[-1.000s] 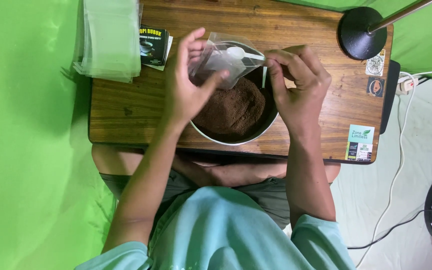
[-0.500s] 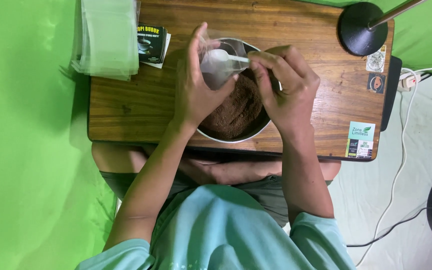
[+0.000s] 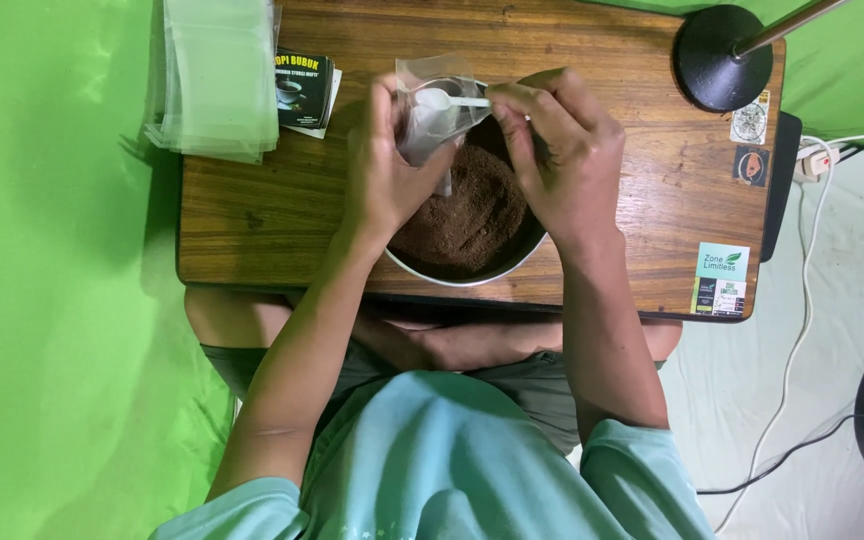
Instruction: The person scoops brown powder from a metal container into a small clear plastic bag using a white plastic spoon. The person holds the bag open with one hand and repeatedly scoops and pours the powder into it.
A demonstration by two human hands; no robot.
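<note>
A metal bowl (image 3: 508,265) full of brown powder (image 3: 467,215) sits in the middle of a small wooden table (image 3: 272,210). My left hand (image 3: 382,175) holds a small clear plastic bag (image 3: 430,105) upright over the bowl's far edge. My right hand (image 3: 562,155) pinches the handle of a white plastic spoon (image 3: 439,99). The spoon's head sits inside the bag's mouth.
A stack of empty clear bags (image 3: 214,75) lies at the table's far left, beside a pile of dark printed labels (image 3: 303,90). A black lamp base (image 3: 722,55) stands at the far right corner, with stickers (image 3: 720,280) along the right edge. A white cable (image 3: 802,330) runs over the floor.
The bag has moved from a spread-out position down to the bowl's far edge. My right hand has brought the spoon's head into the bag's mouth.
</note>
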